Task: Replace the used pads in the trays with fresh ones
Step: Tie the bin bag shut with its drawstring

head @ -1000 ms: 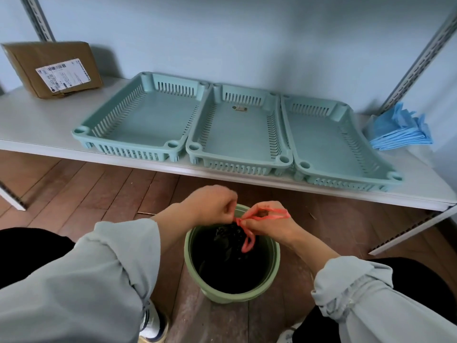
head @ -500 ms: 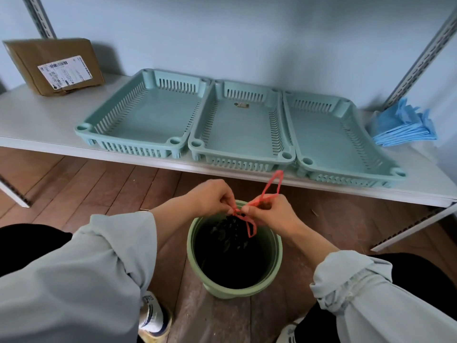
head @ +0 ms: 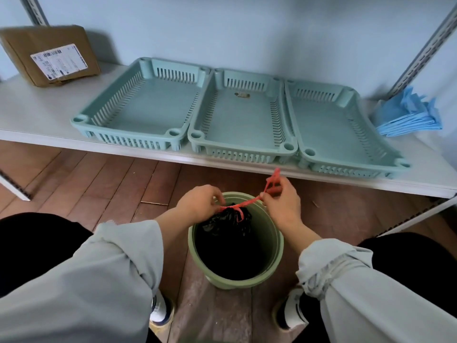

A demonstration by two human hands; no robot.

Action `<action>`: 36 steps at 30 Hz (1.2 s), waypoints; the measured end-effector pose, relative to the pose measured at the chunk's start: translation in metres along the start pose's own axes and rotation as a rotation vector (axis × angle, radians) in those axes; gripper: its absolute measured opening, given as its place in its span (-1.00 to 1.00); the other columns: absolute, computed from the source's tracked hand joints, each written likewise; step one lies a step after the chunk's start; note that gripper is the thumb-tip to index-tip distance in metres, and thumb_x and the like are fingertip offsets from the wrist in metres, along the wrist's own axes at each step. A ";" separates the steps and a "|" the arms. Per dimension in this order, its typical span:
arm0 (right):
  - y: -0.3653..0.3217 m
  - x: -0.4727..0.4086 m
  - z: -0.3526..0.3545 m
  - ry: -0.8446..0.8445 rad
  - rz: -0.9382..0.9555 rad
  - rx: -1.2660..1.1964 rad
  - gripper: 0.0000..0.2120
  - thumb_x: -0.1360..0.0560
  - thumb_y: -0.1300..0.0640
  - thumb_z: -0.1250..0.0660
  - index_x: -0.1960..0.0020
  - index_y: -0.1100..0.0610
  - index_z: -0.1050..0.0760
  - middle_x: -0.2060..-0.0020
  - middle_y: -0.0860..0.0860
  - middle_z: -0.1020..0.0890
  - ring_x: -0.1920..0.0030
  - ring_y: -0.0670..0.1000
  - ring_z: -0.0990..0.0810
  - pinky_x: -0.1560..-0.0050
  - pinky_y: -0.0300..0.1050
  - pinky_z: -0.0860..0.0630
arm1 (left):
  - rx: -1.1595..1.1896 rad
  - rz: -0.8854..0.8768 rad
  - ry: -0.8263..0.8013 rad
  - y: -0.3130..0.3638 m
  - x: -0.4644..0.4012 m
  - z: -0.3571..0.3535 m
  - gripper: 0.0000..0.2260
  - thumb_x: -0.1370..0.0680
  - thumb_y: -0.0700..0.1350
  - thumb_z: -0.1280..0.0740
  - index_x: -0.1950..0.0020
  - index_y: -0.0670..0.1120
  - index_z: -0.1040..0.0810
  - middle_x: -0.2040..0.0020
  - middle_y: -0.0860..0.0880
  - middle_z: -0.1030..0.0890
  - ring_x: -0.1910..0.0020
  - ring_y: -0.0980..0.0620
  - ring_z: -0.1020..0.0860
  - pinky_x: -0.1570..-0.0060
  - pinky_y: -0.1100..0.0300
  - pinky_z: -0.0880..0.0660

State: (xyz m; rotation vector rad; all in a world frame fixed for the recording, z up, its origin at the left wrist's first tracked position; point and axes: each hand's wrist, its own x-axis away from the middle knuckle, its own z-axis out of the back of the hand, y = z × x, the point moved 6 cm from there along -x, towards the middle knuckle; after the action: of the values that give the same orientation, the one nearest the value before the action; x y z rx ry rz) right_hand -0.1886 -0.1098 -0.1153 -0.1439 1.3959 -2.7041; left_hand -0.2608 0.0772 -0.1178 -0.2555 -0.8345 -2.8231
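— What holds what?
— One green bin [head: 275,246] sits directly below the grip; inside it one black bag [head: 226,220], its neck gathered by a red drawstring [head: 243,203]; the left hand [head: 200,205] pinches one end, the right hand [head: 282,203] pinches the other, the cord taut between them.
— And the count?
— Three teal trays [head: 148,105] beyond the hands on the shelf [head: 37,112], no pads in them; one stack of blue pads [head: 408,115] beyond and right of the grip; one cardboard parcel [head: 49,54] far left.
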 end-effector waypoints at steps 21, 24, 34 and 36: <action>0.071 -0.017 -0.037 -0.384 -0.434 0.572 -0.47 -0.52 0.17 -0.24 -0.44 0.18 -0.18 -0.32 0.20 -0.42 -0.32 0.22 -0.42 -0.26 0.04 -0.42 | -0.311 0.347 -0.322 -0.076 -0.009 -0.050 -0.69 -0.54 -0.10 -0.23 -0.25 -0.15 -0.48 -0.20 -0.16 -0.52 -0.18 -0.16 -0.53 -0.13 0.02 -0.51; 0.078 -0.022 -0.035 -0.372 -0.484 0.548 -0.67 -0.53 0.23 -0.21 -0.28 0.25 -0.38 -0.21 0.20 -0.53 -0.22 0.21 -0.52 -0.19 0.00 -0.47 | -0.150 0.452 -0.272 -0.080 -0.004 -0.044 -0.64 -0.55 -0.12 -0.24 -0.30 -0.25 -0.36 -0.22 -0.21 -0.54 -0.17 -0.18 -0.56 -0.01 0.05 -0.50; 0.095 -0.043 -0.027 -0.409 -0.519 0.533 -0.74 -0.53 0.20 -0.23 -0.19 0.24 -0.42 -0.21 0.19 -0.53 -0.22 0.18 -0.52 -0.14 -0.08 -0.43 | 0.119 0.624 -0.193 -0.093 -0.017 -0.057 -0.70 -0.61 -0.12 -0.15 -0.23 -0.25 -0.50 -0.18 -0.20 -0.59 -0.16 -0.14 -0.56 -0.09 0.11 -0.48; 0.092 -0.055 -0.029 -0.412 -0.527 0.481 -0.72 -0.51 0.16 -0.26 -0.18 0.24 -0.43 -0.19 0.18 -0.53 -0.20 0.18 -0.53 -0.14 -0.09 -0.44 | 0.148 0.620 -0.117 -0.095 -0.037 -0.044 -0.70 -0.62 -0.10 -0.15 -0.19 -0.26 -0.52 -0.16 -0.22 -0.60 -0.14 -0.16 -0.57 -0.06 0.10 -0.50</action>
State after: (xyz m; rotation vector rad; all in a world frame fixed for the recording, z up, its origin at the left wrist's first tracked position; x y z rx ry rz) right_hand -0.1341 -0.1319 -0.2092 -1.0824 0.6319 -3.0564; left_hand -0.2513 0.1361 -0.2120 -0.5528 -0.8086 -2.1779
